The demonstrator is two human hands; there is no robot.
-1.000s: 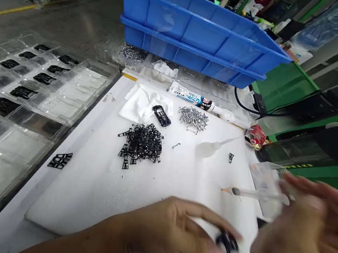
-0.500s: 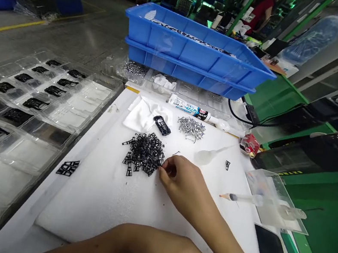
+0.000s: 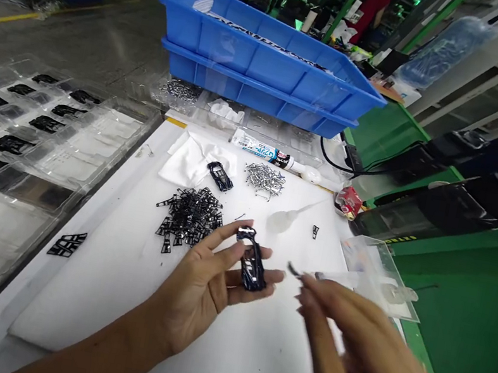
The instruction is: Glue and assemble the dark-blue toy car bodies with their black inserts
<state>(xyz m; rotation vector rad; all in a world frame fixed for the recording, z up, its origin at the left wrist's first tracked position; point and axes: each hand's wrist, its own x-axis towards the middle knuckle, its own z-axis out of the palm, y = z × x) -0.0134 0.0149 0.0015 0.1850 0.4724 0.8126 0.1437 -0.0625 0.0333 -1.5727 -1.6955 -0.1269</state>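
Note:
My left hand (image 3: 207, 282) is palm up over the white foam mat (image 3: 124, 293) and holds a small dark toy car body (image 3: 252, 263) between thumb and fingers. My right hand (image 3: 347, 339) is just to its right, fingertips pinched on a tiny black part (image 3: 293, 269). A heap of small black plastic parts (image 3: 188, 217) lies on the mat beyond the left hand. Farther back are a second dark car body (image 3: 220, 175) on a white cloth (image 3: 186, 162) and a pile of small metal pins (image 3: 264, 179).
Clear blister trays (image 3: 21, 140) with black pieces fill the left. Two stacked blue bins (image 3: 260, 66) stand at the back. A glue tube (image 3: 269, 151), a dropper (image 3: 289, 218), a syringe on a clear plate (image 3: 378, 273) and a green bench (image 3: 460, 301) lie to the right.
My right hand drew back from the heap of black parts with a tiny part pinched. My left hand rose into view and turned the car body upward.

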